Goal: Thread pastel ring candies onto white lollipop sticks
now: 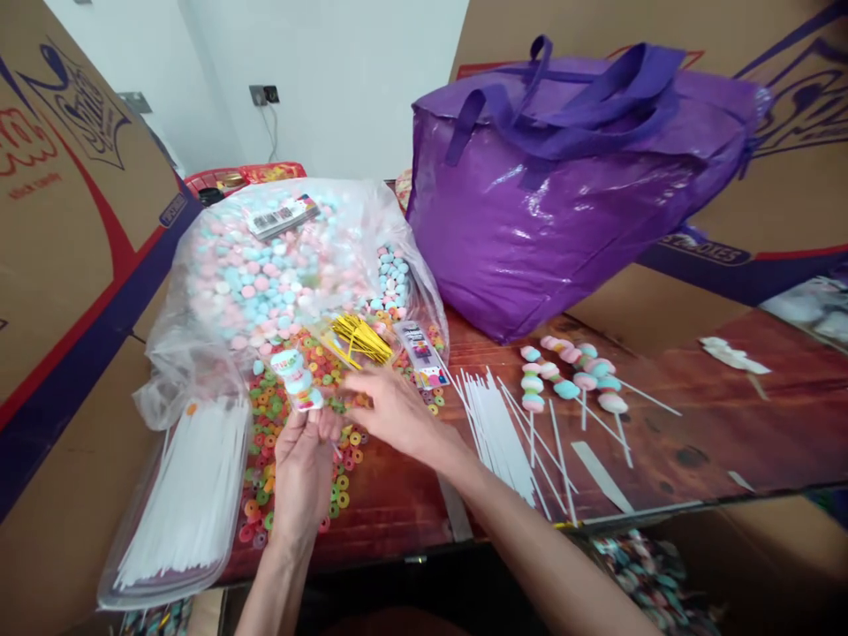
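Note:
My left hand (pixel 305 473) is closed round the lower end of a candy skewer (pixel 299 382), a stack of pale blue and pink marshmallows in a clear bag with a printed label. My right hand (pixel 390 411) is just to its right, fingers bent but apart, with nothing visible between them. Right beyond its fingertips lies a bunch of gold twist ties (pixel 361 338) on a clear packet. Ring-shaped gummies (pixel 265 486) in several colours are spread on the table under and around my left hand. A stack of printed labels (pixel 420 353) lies beyond my right hand.
A big clear bag of marshmallows (pixel 265 274) fills the back left, with more labels (pixel 283 216) on top. White sticks lie in a plastic tub (pixel 109 587) and in a loose pile (pixel 494 433). Finished candy skewers (pixel 586 380) are at right. A purple bag (pixel 530 230) and cardboard boxes (pixel 59 221) stand around.

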The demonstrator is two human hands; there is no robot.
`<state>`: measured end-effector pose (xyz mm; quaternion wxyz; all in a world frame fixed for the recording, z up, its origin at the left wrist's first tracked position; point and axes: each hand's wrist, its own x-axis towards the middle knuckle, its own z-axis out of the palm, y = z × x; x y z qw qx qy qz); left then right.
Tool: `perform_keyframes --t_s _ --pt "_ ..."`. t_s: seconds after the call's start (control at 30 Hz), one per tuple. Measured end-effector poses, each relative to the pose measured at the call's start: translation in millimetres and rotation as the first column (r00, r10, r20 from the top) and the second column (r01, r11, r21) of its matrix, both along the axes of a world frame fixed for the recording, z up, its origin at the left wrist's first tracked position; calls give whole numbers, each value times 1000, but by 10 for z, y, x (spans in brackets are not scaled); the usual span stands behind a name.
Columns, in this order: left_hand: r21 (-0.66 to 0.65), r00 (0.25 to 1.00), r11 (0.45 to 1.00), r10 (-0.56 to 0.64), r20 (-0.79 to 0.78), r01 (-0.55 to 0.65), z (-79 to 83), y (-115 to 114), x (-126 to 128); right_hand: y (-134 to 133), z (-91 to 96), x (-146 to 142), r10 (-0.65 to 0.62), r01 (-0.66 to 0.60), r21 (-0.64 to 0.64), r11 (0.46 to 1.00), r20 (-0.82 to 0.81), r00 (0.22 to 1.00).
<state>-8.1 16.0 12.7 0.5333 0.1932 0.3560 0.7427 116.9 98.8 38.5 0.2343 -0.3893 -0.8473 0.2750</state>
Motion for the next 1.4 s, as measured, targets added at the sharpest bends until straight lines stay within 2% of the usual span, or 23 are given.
perform_keyframes --t_s 0.07,0.2,0.4,0.53,0.6,0.63,0.7,0.77,0.9,1.1,1.27,1.4 --pt "-51 999 998 41 -10 -41 -23 22 -92 258 -8 -119 -7 3 85 996 45 999" --pt "-147 999 989 18 -41 -24 -84 -31 -184 667 -105 -231 -41 21 207 978 94 995" --pt "-173 1000 985 7 -18 -10 -122 -61 -174 953 -306 -165 -120 137 166 977 -109 987" --pt "-154 1000 988 -14 0 14 -135 -40 -187 1116 -361 -8 -256 284 113 952 -216 942" --pt "-169 999 985 -33 -8 31 -144 -39 -174 1195 -367 87 -278 291 148 945 -101 955" --pt "-178 999 983 -43 -8 41 -149 -39 -161 1226 -367 129 -254 251 176 952 -5 967" --pt "-191 998 980 -61 -3 60 -156 -37 -128 1268 -360 193 -171 133 210 969 175 970" --pt "-203 998 977 -70 8 70 -163 -32 -98 1276 -340 228 -105 46 220 974 264 959" --pt "-248 998 967 -59 31 65 -179 -13 -78 1216 -257 249 -122 55 233 971 282 952" --pt "-333 1000 943 -8 21 14 -220 11 -45 1106 -244 208 -115 -7 265 964 440 890" --pt "-305 999 952 15 -52 -30 -217 4 8 1116 -347 181 -145 67 246 967 315 938" --pt "-250 999 968 6 -54 -20 -212 17 12 1136 -363 238 -243 211 196 958 156 957"
